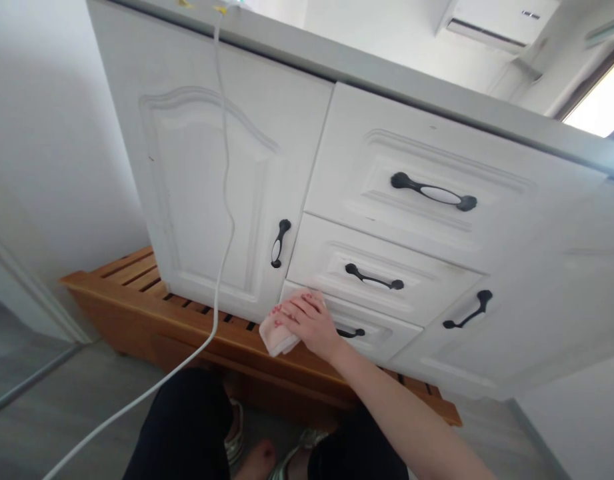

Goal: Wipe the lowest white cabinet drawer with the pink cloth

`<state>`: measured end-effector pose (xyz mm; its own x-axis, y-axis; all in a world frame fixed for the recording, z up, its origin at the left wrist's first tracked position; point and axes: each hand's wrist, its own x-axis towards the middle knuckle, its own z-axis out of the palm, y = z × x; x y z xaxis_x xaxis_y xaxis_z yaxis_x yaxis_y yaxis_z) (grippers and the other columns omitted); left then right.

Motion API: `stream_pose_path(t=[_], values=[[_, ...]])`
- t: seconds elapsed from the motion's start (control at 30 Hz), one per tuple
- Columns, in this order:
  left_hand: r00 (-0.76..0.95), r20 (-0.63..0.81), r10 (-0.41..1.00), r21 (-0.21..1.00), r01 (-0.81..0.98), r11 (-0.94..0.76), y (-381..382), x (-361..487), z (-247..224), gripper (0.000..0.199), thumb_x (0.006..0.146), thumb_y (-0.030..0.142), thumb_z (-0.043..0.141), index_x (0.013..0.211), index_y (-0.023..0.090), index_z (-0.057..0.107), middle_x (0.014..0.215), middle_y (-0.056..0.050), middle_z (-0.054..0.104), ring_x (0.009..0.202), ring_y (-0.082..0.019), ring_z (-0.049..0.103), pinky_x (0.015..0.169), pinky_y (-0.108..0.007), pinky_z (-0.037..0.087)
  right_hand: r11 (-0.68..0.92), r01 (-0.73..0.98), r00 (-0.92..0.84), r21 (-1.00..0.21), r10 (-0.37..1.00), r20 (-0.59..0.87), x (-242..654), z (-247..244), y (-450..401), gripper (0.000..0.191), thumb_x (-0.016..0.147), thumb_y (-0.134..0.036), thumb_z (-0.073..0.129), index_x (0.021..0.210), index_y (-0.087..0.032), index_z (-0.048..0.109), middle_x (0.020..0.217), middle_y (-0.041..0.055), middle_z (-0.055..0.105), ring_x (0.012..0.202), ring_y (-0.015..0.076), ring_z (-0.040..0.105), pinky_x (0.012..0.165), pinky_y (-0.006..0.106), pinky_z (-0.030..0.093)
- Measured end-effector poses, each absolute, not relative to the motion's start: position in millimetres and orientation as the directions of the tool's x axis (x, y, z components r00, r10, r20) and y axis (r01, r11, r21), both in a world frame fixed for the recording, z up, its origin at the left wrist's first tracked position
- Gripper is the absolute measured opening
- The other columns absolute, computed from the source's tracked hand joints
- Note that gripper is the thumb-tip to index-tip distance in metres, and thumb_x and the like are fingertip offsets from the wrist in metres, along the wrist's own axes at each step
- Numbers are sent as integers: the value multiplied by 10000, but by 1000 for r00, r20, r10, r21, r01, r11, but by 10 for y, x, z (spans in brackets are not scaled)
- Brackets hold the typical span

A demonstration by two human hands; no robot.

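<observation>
Pressing flat with spread fingers, the right hand (311,323) holds a pink cloth (278,331) against the front of the bottom drawer (381,333) of a white cabinet (437,267). Its left hand cannot be seen. That cloth is folded small, and it sits under the palm at the left end of the drawer, sticking out a bit past the fingers. Just to the right of the hand is the drawer's black handle (351,333), partly hidden by the wrist. Above the hand is a middle drawer (317,257) with its own black handle (374,279), and higher up is a big top drawer (367,160). Up and to the left of the hand is a cupboard door (197,187) with a black and white handle (279,243). A white cord (225,200) hangs down over that door and runs to the floor on the left. Below the hand, a wooden slatted bench (137,293) sits under the cabinet. Close to the onlooker are the person's dark knees (187,427) and a sandal (235,430).
</observation>
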<state>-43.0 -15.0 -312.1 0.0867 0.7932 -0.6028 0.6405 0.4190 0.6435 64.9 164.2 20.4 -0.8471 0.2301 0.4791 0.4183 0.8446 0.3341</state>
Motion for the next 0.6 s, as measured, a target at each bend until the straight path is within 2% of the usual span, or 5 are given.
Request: stream_pose_path(t=[0.1,0.23,0.4,0.6], values=[[86,-593,801,654,631,417,-168,-464,-3149,261,837,79,409,863,210,634,929,3,706,942,-141,643,833,-211,442,812,481,-818,331,279,504,327,64,1915,443,984,-196,459,1420,-273,447,1490,9,503,1417,198,368,1143,410,365],[96,-586,805,670,615,415,-152,-490,-3184,260,826,71,418,850,211,635,953,-1,712,991,-139,642,860,-200,442,823,437,-865,363,275,419,216,-410,2071,497,989,-129,388,1478,-211,361,1568,8,394,1449,152,330,1144,335,376],[118,-595,795,676,608,416,-163,-450,-3209,273,784,31,438,859,198,640,996,-18,726,1022,-137,651,879,-192,438,867,358,-910,347,241,337,504,-905,2061,467,985,-79,364,1436,-184,428,1494,14,501,1379,96,430,1120,257,392],[149,-594,790,675,627,389,-192,-420,-3216,264,780,41,449,868,195,644,1003,-25,730,1014,-138,655,857,-185,438,897,315,-935,310,236,266,1180,-912,1962,507,964,-43,381,1440,-206,437,1467,17,532,1375,95,435,1095,273,427]])
